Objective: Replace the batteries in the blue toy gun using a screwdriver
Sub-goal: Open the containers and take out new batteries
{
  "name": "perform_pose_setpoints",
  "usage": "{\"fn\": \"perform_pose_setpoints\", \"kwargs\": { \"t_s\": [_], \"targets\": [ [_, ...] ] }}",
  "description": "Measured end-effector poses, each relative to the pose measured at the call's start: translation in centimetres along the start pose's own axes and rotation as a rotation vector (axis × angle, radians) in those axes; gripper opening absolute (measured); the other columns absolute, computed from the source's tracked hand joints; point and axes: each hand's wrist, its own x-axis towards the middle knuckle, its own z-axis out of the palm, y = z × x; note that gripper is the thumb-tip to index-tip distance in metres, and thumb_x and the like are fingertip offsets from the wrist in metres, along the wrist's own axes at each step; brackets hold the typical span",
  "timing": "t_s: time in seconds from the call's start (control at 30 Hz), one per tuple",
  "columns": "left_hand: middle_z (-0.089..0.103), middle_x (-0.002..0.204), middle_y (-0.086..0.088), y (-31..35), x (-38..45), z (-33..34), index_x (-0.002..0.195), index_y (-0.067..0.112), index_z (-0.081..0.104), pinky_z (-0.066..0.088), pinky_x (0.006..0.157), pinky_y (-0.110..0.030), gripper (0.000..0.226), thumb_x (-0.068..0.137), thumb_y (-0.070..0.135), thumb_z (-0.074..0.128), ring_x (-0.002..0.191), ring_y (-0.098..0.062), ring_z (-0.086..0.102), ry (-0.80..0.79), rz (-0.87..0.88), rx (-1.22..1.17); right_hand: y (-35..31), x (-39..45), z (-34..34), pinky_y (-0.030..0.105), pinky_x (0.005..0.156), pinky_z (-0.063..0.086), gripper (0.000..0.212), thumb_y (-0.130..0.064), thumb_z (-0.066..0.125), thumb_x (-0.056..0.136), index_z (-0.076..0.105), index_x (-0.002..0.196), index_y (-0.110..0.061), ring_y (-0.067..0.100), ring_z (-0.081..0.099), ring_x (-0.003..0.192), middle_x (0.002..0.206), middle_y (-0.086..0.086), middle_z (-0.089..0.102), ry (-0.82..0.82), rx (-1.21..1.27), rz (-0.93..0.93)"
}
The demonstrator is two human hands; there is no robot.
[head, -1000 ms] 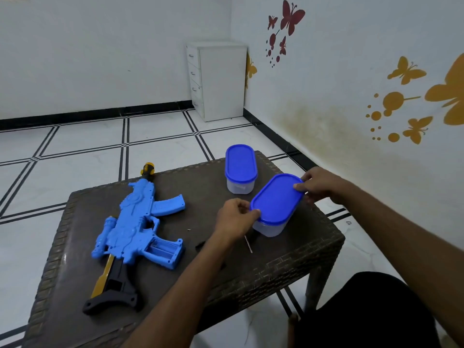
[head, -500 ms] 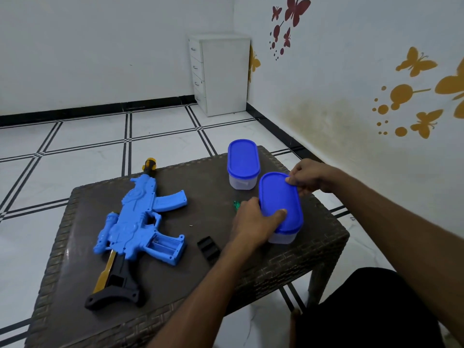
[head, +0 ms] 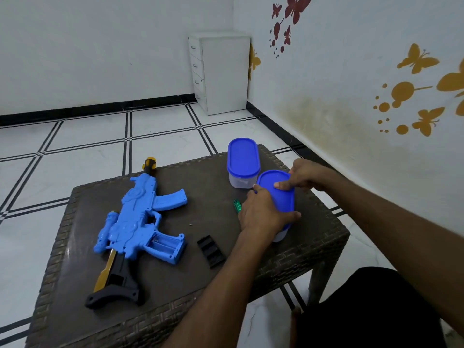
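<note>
The blue toy gun [head: 136, 219] lies on the left half of the dark wicker table [head: 313, 247], its battery compartment [head: 163, 244] open and facing up. The black battery cover [head: 211, 251] lies just right of it, with a tiny screw [head: 191, 224] nearby. A green-handled screwdriver [head: 237, 205] shows beside my left hand [head: 263, 217]. Both hands grip the near blue-lidded container [head: 280, 195]: the left wraps its near side, and my right hand [head: 303, 175] presses the lid's far edge.
A second blue-lidded clear container [head: 243, 162] stands at the table's far edge, touching or nearly touching the held one. A white drawer cabinet [head: 221, 71] stands in the room's corner. The wall runs close on the right, and tiled floor surrounds the table.
The near container has turned from a diagonal to lie lengthwise and slid toward the far container. My left hand now wraps its side, and my right hand has moved onto the lid.
</note>
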Motion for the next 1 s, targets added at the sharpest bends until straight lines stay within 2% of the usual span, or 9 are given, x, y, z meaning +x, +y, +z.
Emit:
{"fn": "perform_pose_setpoints", "kwargs": {
  "t_s": [0.07,0.2,0.4,0.63,0.73,0.8,0.87,0.93,1.0],
  "targets": [
    [0.052,0.127,-0.011,0.1,-0.1,-0.1,0.14,0.003,0.035,0.046,0.078,-0.034,0.105,0.066,0.065,0.075,0.108,-0.026,0.056,0.014,-0.014,0.009,-0.4,-0.3,-0.1,0.035,0.067,0.042,0.054,-0.047,0.085,0.069,0.044,0.069,-0.013,0.018,0.044,0.061,0.069,0.004,0.046,0.047,-0.087,-0.033],
    [0.049,0.132,-0.012,0.3,-0.2,0.0,0.145,0.002,0.029,0.05,0.086,-0.039,0.112,0.065,0.064,0.077,0.113,-0.028,0.054,0.03,-0.033,-0.001,-1.1,-1.0,-0.5,0.034,0.062,0.038,0.054,-0.046,0.086,0.068,0.045,0.066,-0.011,0.02,0.045,0.059,0.063,0.006,0.048,0.122,-0.131,-0.093],
    [0.04,0.141,-0.017,0.7,-0.7,-0.1,0.152,-0.002,0.004,0.047,0.093,-0.039,0.125,0.07,0.058,0.077,0.121,-0.031,0.049,0.017,-0.014,0.0,-0.3,-0.9,0.0,0.032,0.057,0.035,0.052,-0.034,0.09,0.066,0.044,0.063,-0.01,0.022,0.044,0.06,0.062,0.006,0.045,0.168,0.057,-0.106],
    [0.025,0.152,-0.021,1.0,-1.4,0.3,0.153,0.0,0.0,0.046,0.094,-0.044,0.117,0.077,0.065,0.061,0.126,-0.036,0.046,0.041,0.013,0.114,0.2,-1.2,-0.3,0.036,0.064,0.043,0.047,-0.026,0.087,0.068,0.044,0.054,-0.012,0.022,0.049,0.062,0.058,0.006,0.046,0.159,0.253,-0.121],
    [0.025,0.152,-0.021,0.9,-1.5,0.3,0.153,0.001,0.0,0.046,0.094,-0.044,0.112,0.081,0.066,0.055,0.125,-0.036,0.047,0.051,0.029,0.124,0.3,-1.9,-0.1,0.033,0.061,0.044,0.044,-0.02,0.082,0.073,0.044,0.053,-0.014,0.019,0.051,0.06,0.057,0.003,0.048,0.173,0.354,-0.158],
    [0.026,0.151,-0.021,0.7,-1.5,0.2,0.153,0.0,0.0,0.046,0.094,-0.044,0.109,0.083,0.066,0.052,0.124,-0.037,0.047,0.051,0.041,0.117,0.5,-2.3,0.3,0.032,0.06,0.042,0.047,-0.026,0.076,0.08,0.039,0.052,-0.016,0.016,0.048,0.056,0.054,0.0,0.044,0.227,0.398,-0.201],
    [0.025,0.151,-0.022,0.4,-1.4,0.0,0.152,0.0,0.0,0.046,0.094,-0.045,0.106,0.084,0.065,0.05,0.123,-0.037,0.047,0.044,0.063,0.112,0.7,-2.7,0.7,0.031,0.061,0.046,0.051,-0.043,0.066,0.089,0.039,0.054,-0.017,0.013,0.051,0.053,0.053,-0.003,0.046,0.25,0.487,-0.229],
    [0.024,0.151,-0.023,0.1,-1.5,-0.1,0.153,0.002,0.0,0.047,0.094,-0.045,0.105,0.085,0.066,0.048,0.122,-0.037,0.046,0.047,0.091,0.103,0.5,-3.2,0.7,0.03,0.067,0.055,0.055,-0.058,0.05,0.095,0.054,0.064,-0.012,0.016,0.064,0.063,0.065,0.001,0.063,0.228,0.558,-0.202],
    [0.025,0.151,-0.021,-0.1,-1.6,-0.2,0.154,0.007,0.0,0.049,0.092,-0.044,0.101,0.086,0.067,0.045,0.121,-0.035,0.047,0.028,0.101,0.071,0.5,-3.2,0.7,0.031,0.073,0.058,0.063,-0.06,0.037,0.098,0.066,0.08,-0.007,0.021,0.07,0.075,0.081,0.008,0.071,0.224,0.578,-0.164]
  ]
}}
